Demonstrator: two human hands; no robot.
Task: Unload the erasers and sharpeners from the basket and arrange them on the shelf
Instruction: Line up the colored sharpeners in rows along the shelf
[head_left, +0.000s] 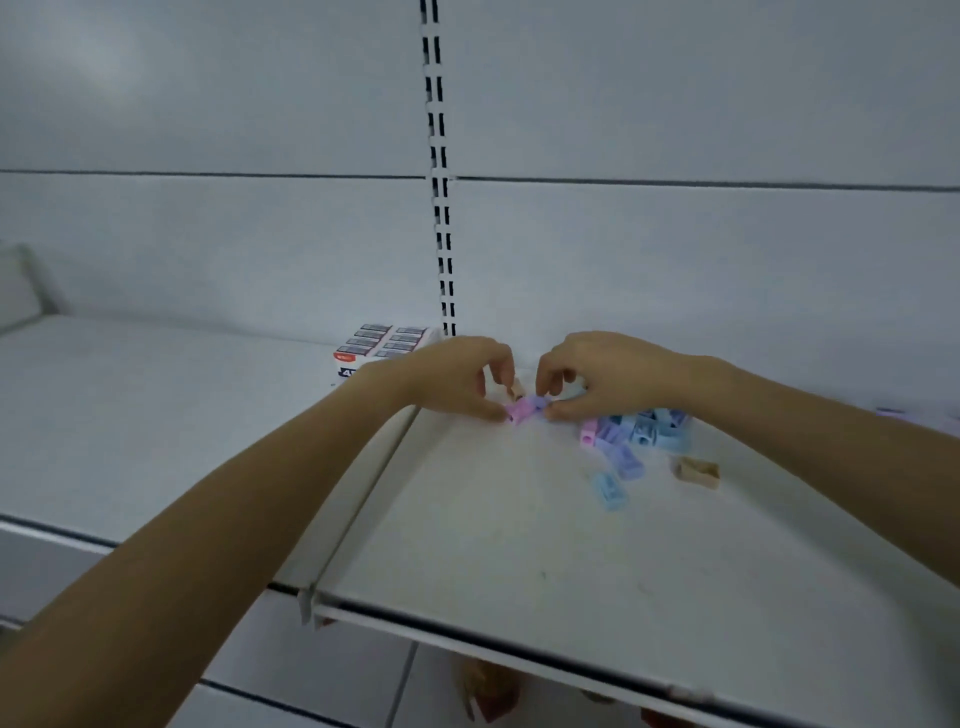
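Note:
On the white shelf (493, 545) my left hand (457, 382) and my right hand (602, 376) meet near the back wall. Both pinch at a small cluster of pink and purple sharpeners (523, 409) lying between their fingertips. A beige sharpener (517, 388) stands just behind that cluster. To the right lies a loose pile of blue, purple and pink sharpeners (636, 434). A single blue sharpener (609, 490) and a beige one (698, 472) lie apart in front of the pile. A white box of erasers (382, 347) stands on the neighbouring shelf at the left. The basket is out of view.
A raised shelf edge (358, 514) divides this shelf from the lower left shelf (156, 415). A slotted upright (439, 171) runs up the back wall. More small purple items (893, 413) lie at the far right. Something reddish (488, 691) shows below the shelf front.

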